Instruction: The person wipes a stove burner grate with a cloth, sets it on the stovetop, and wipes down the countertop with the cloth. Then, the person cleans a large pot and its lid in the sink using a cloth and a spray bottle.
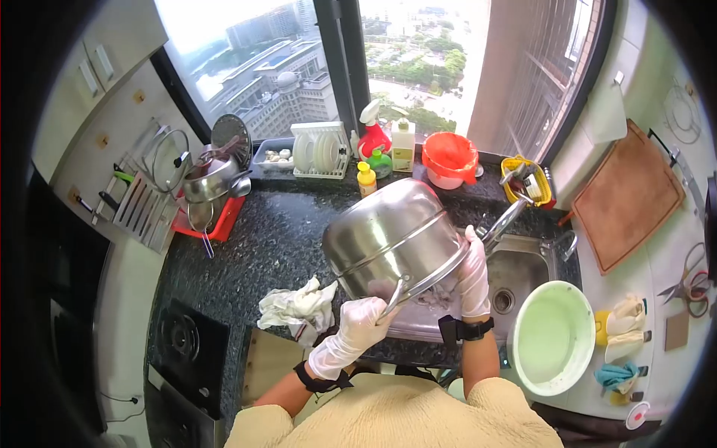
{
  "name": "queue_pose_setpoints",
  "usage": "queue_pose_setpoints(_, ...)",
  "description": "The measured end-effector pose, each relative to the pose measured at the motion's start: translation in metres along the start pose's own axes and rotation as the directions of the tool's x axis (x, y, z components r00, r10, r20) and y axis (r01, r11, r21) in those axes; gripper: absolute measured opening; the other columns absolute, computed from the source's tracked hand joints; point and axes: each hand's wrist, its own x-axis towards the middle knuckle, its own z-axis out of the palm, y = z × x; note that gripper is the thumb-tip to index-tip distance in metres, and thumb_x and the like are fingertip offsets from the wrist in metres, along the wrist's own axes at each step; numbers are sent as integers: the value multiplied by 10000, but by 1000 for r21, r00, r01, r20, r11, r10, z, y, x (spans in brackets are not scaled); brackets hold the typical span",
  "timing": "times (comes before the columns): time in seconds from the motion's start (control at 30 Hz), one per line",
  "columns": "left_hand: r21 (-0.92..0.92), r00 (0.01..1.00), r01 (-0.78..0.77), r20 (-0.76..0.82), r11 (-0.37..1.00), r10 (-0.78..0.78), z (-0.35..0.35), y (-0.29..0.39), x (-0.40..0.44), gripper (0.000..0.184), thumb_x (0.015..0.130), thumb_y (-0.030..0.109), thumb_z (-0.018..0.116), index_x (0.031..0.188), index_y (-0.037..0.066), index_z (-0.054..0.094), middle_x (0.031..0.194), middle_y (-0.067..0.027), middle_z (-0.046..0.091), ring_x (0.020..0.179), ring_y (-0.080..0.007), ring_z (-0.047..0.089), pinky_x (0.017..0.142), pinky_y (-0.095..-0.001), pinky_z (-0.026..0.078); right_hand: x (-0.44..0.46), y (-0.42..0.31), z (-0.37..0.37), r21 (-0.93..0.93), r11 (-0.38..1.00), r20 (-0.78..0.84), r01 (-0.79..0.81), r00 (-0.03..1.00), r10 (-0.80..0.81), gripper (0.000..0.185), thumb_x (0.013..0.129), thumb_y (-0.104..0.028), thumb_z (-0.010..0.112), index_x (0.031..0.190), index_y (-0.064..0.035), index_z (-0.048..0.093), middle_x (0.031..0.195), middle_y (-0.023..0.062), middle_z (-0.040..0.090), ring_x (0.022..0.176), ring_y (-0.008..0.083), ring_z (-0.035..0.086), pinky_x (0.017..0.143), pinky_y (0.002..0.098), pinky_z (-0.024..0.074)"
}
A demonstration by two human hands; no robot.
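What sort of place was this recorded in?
Most likely a home kitchen, judging by the stainless-steel sink, the black hob and the brown cutting board.

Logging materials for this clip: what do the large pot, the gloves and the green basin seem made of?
Large pot: metal, probably stainless steel, polished; it throws bright, silvery reflections.
Gloves: thin, whitish film, perhaps plastic or latex; they look slightly see-through and wrinkled.
Green basin: likely plastic, smooth; pale colouring and a rounded rim suggest it.
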Motion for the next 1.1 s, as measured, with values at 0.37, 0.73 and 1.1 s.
queue_pose_setpoints(0.37, -41, 980, 192, -51, 980, -194, -4, -13, 20, 234, 799, 213, 746, 701, 42, 620, 553, -114, 496, 467, -264, 507, 465, -344, 402, 22, 6, -21, 200, 974, 493, -104, 870, -8, 938, 879, -733, 301, 1369, 64, 373, 1427, 241, 386, 1316, 371, 380, 1108, 497, 277)
queue_pose_setpoints(0.73, -11, 950, 298, -98, 955, -297, -32, 19, 48, 426, 796, 208, 763, 587, 37, 433, 501, -94, 417, 428, -181, 395, 440, -304, 356, 9, 72, -122, -609, 771, -231, -185, 972, 50, 400, 949, -344, 540, 1274, -112, 509, 1268, 92, 564, 1097, 232, 542, 933, 331, 426)
queue_pose_setpoints(1.1, 197, 982, -173, 108, 965, 154, -17, 74, 19, 180, 735, 122, 637, 657, 132, 476, 563, -4, 469, 491, -164, 537, 438, -312, 442, 14, 116, -151, -967, 239, 139, 91, 971, 195, 393, 938, -281, 552, 1281, -94, 507, 1224, 85, 591, 1056, 209, 560, 902, 320, 441)
